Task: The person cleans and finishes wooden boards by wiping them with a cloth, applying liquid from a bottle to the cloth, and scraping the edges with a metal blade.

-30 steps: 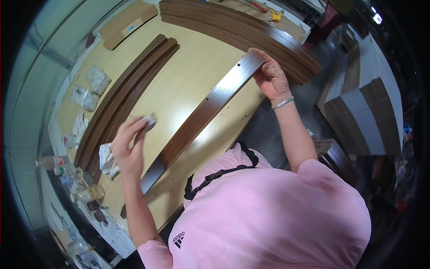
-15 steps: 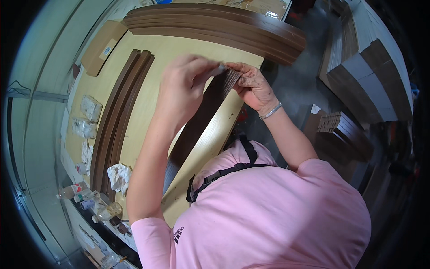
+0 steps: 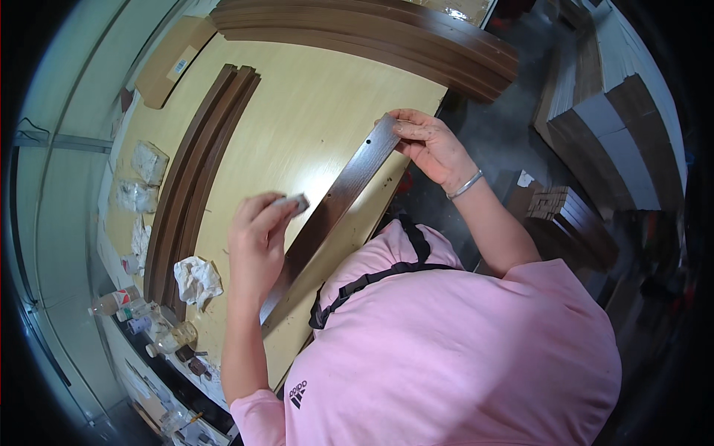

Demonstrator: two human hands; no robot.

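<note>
A long flat dark-brown strip with wood grain [image 3: 336,195] slants over the table from upper right to lower left, with small dark holes in its face. At its far right end my right hand [image 3: 435,149] grips it, thumb on the face. My left hand [image 3: 256,239] is closed round a small grey block-like piece [image 3: 300,204], whose exact kind I cannot make out. That piece is apart from the strip, just to its left. My left forearm partly hides the strip's lower end.
Brown profiled boards [image 3: 357,33] lie across the table's far end; several more [image 3: 197,178] lie along the left. A crumpled white cloth [image 3: 198,282], bottles [image 3: 175,338] and a cardboard box [image 3: 175,63] are on the left. Stacked cartons [image 3: 613,141] stand at right.
My left hand has moved down and left, away from the strip's far end, with the grey piece. The strip has turned to show its holed face; my right hand still holds its end.
</note>
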